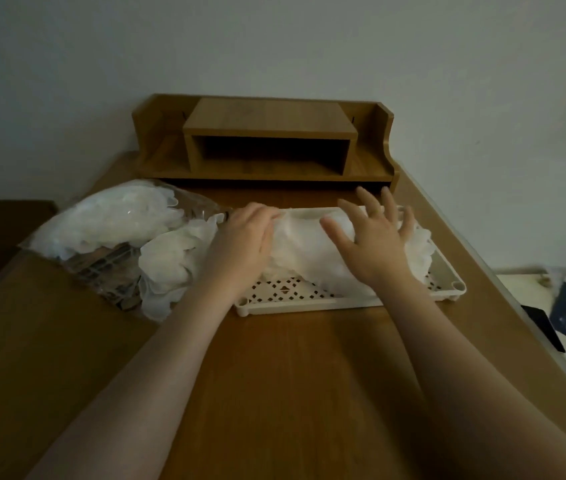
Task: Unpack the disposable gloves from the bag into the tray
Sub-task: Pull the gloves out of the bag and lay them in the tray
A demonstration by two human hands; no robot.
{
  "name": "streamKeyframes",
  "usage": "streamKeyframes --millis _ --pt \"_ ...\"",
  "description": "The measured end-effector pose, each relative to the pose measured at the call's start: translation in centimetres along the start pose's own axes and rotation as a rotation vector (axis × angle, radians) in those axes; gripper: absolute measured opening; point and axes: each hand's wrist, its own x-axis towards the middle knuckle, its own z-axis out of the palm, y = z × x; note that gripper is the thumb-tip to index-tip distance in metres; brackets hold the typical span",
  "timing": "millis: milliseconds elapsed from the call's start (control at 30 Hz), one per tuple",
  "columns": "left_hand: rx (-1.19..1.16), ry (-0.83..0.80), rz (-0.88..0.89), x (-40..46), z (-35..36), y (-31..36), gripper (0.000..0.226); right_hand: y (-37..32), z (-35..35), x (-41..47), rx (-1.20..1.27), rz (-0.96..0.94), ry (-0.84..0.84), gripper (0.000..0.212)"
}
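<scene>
White, filmy disposable gloves are split between two spots right now: a big wad of gloves [312,251] already sits in the cream perforated tray [446,271], and more gloves spill out [167,268] of the clear plastic bag [115,220] just left of it on the wooden desk [292,375]. Left hand [243,237] is at the left end of the wad with fingers curled down into it, looks like it's gripping the bundle, though the fingertips are buried so I can't swear to it. Right hand [375,233] is spread flat, fingers straight, pressing on top, not grasping anything. Looks to me like the settle-the-pile step. My take on doing it well: this stuff is slippery and springy, so press down evenly and tuck the ends that flop over the right rim back inside before letting go, otherwise it'll puff up and slide off. Keep the left side pinned so the wad doesn't drag back toward the bag. Wooden shelf riser [267,143] behind the tray is close, so no shoving forward.
</scene>
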Motion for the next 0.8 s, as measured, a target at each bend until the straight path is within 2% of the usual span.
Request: streamKeyframes --millis 67,133,200,300,400,600,800 --pt "0.072 0.136 -0.07 -0.2 -1.8 -0.8 0.032 -3.8 0.5 -0.4 0.167 -0.132 0.12 0.041" --pt "0.142 0.141 -0.184 -0.1 -2.8 -2.0 0.031 -7.2 1.5 -0.3 0.293 -0.251 0.166 0.024" --pt "0.185 0.009 -0.344 0.0 -2.8 -2.7 0.029 -9.8 2.7 -0.2 0.401 -0.297 0.115 0.018" --pt "0.331 -0.227 -0.55 -0.1 -2.0 -3.1 0.028 -11.5 4.4 -0.6 0.52 -0.232 0.003 0.018" --pt "0.373 -0.265 -0.622 0.0 -1.4 -4.0 0.027 -11.5 5.4 -1.4 0.536 -0.167 -0.096 0.019" --pt "0.054 -0.139 -0.64 -0.2 -0.8 -6.3 0.037 -10.6 5.3 -1.4 0.581 -0.1 -0.158 0.021" --pt "-0.55 0.164 -0.337 0.2 -4.6 -2.9 0.016 -11.1 5.1 -1.3 0.722 -0.105 -0.22 0.021"
